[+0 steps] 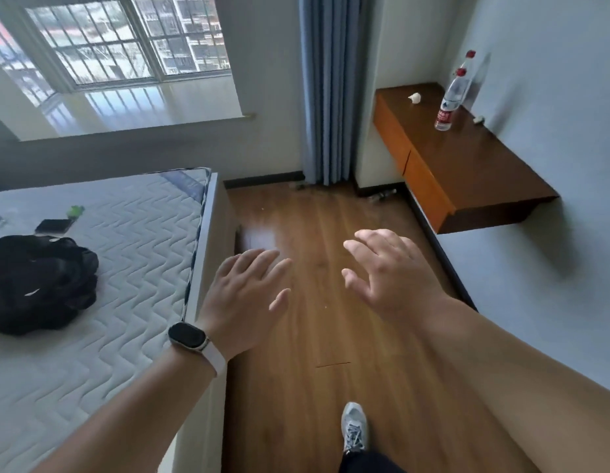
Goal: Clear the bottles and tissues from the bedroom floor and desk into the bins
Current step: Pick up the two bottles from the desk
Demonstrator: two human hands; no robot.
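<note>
Two clear plastic bottles with red caps stand upright on the wall-mounted wooden desk [481, 172], the nearer bottle [451, 100] with a red label and the farther bottle [469, 68] behind it. A crumpled white tissue [415, 97] lies near the desk's far end, and another tissue [478, 119] lies against the wall. On the floor under the desk's far end rests a clear bottle [382, 195]. My left hand [243, 297] and my right hand [392, 271] hover over the wooden floor with fingers spread, holding nothing.
A bed with a bare quilted mattress [126, 261] fills the left side, carrying a black bag [40, 285], a dark phone and a small green object. A blue curtain [325, 90] hangs ahead by the window. My shoe [354, 426] is on the floor. No bins show.
</note>
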